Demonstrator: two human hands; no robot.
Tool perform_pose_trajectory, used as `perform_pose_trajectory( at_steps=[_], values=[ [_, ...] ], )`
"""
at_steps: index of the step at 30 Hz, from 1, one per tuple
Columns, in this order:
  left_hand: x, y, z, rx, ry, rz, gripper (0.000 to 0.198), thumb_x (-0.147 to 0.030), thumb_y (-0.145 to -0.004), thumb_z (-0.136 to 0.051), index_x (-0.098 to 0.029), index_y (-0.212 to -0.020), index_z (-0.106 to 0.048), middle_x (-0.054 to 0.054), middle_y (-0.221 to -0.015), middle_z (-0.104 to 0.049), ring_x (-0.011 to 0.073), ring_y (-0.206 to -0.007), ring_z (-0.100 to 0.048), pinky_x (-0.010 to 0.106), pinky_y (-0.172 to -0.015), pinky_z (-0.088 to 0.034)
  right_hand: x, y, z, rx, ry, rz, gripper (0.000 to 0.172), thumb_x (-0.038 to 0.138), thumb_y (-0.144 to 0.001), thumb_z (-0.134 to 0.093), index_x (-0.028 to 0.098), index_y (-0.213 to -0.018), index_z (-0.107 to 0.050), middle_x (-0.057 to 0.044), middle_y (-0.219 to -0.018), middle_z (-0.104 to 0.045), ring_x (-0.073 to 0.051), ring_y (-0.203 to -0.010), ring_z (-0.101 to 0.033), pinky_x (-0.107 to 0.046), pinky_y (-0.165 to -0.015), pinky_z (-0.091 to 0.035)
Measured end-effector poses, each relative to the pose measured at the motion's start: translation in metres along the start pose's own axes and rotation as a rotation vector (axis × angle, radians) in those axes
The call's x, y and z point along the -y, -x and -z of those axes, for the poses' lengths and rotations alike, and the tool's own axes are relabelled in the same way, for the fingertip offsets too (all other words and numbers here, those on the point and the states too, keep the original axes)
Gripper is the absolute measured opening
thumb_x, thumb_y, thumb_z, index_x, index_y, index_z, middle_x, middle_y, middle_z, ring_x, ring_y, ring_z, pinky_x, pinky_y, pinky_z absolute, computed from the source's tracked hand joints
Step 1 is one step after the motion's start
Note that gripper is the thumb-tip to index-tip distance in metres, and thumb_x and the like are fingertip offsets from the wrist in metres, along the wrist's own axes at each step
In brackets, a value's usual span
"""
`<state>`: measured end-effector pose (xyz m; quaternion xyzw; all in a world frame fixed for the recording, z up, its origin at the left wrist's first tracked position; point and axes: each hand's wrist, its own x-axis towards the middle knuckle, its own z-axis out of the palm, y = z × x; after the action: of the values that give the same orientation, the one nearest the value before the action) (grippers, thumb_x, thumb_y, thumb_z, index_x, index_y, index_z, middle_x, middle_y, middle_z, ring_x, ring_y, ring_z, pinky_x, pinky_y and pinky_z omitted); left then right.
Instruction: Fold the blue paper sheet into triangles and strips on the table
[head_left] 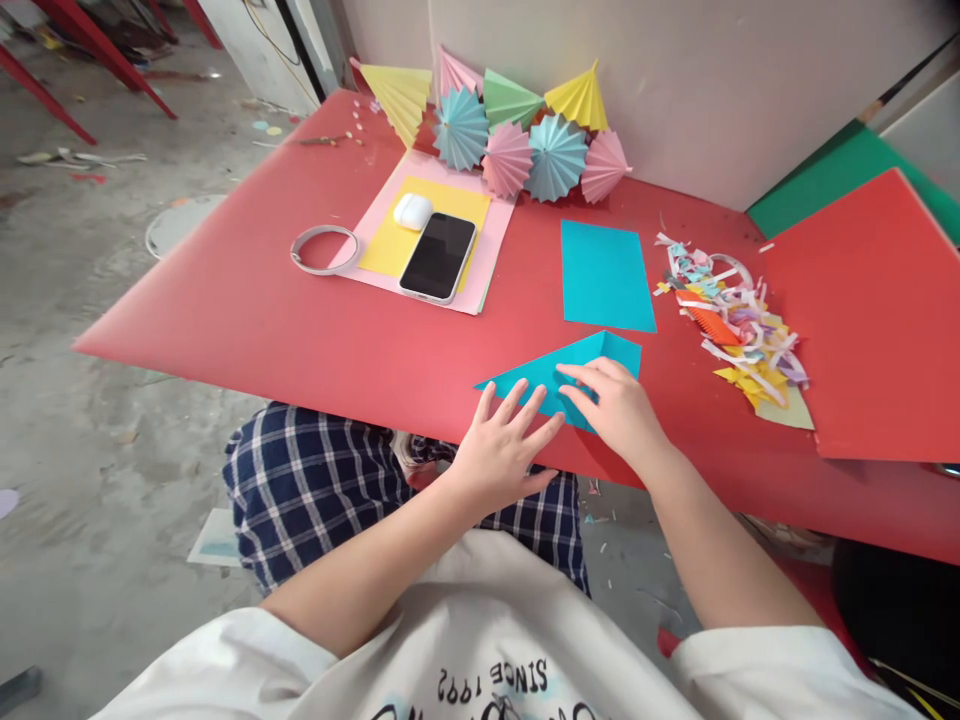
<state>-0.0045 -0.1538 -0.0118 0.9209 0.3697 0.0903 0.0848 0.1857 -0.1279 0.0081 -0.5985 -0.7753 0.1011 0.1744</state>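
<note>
Just our side of the flat blue sheet (608, 276), our left hand (501, 455) rests splayed fingertips on the folded blue paper (546, 370), our right hand (626, 412) half-curled above, thumb parted, gripping nothing visible; if the left slipped, we judge, the fold could skew.

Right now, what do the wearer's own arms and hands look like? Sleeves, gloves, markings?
Left hand and right hand are ungloved, with no rings or watch visible. The forearms are bare. The left sleeve and right sleeve are short, loose and off-white, with no print visible on them.
</note>
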Motion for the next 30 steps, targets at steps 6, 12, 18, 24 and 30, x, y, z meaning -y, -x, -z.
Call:
perform_pose_trajectory(
  at_steps=[6, 12, 18, 24, 30],
  values=[
    [0.0, -0.001, 0.001, -0.005, 0.004, 0.001, 0.058, -0.054, -0.08, -0.045, -0.026, -0.13, -0.04, 0.011, -0.142, -0.032, 0.0347, -0.132, -0.021, 0.062, -0.102, -0.009, 0.012, -0.024, -0.021, 0.075, -0.044, 0.23, 0.034, 0.019, -0.088, -0.037, 0.022, -0.112, -0.061, -0.008, -0.09, -0.057, -0.019, -0.086, -0.05, -0.031, -0.075, -0.044],
    [-0.001, -0.003, 0.007, 0.019, 0.027, 0.013, 0.058, -0.053, -0.076, -0.051, -0.026, -0.127, -0.042, 0.012, -0.142, -0.031, 0.0357, -0.131, -0.019, 0.065, -0.1, -0.01, 0.01, -0.028, -0.027, 0.137, -0.003, 0.243, 0.039, 0.016, -0.087, -0.034, 0.026, -0.115, -0.06, -0.007, -0.091, -0.052, -0.018, -0.084, -0.049, -0.031, -0.073, -0.042],
    [0.0, -0.006, 0.013, 0.043, 0.031, 0.02, 0.058, -0.052, -0.073, -0.054, -0.027, -0.124, -0.045, 0.011, -0.134, -0.04, 0.036, -0.129, -0.021, 0.063, -0.1, -0.012, 0.007, -0.029, -0.029, 0.191, -0.008, 0.241, 0.039, 0.019, -0.088, -0.031, 0.031, -0.114, -0.058, -0.006, -0.09, -0.049, -0.018, -0.08, -0.047, -0.029, -0.069, -0.039],
    [-0.002, -0.007, 0.014, 0.059, 0.041, 0.035, 0.062, -0.052, -0.072, -0.055, -0.027, -0.127, -0.042, 0.01, -0.133, -0.041, 0.038, -0.127, -0.023, 0.065, -0.099, -0.011, 0.013, -0.034, -0.018, 0.311, 0.015, 0.233, 0.034, 0.024, -0.087, -0.037, 0.036, -0.111, -0.057, -0.004, -0.089, -0.048, -0.018, -0.078, -0.045, -0.027, -0.065, -0.036],
    [-0.007, -0.008, 0.016, 0.071, 0.045, 0.075, 0.06, -0.05, -0.073, -0.053, -0.028, -0.127, -0.04, 0.009, -0.135, -0.038, 0.0377, -0.129, -0.019, 0.069, -0.096, -0.011, 0.014, -0.036, -0.015, 0.339, 0.059, 0.263, 0.037, 0.02, -0.086, -0.038, 0.037, -0.114, -0.054, -0.004, -0.089, -0.046, -0.018, -0.077, -0.044, -0.026, -0.061, -0.034]
  ],
)
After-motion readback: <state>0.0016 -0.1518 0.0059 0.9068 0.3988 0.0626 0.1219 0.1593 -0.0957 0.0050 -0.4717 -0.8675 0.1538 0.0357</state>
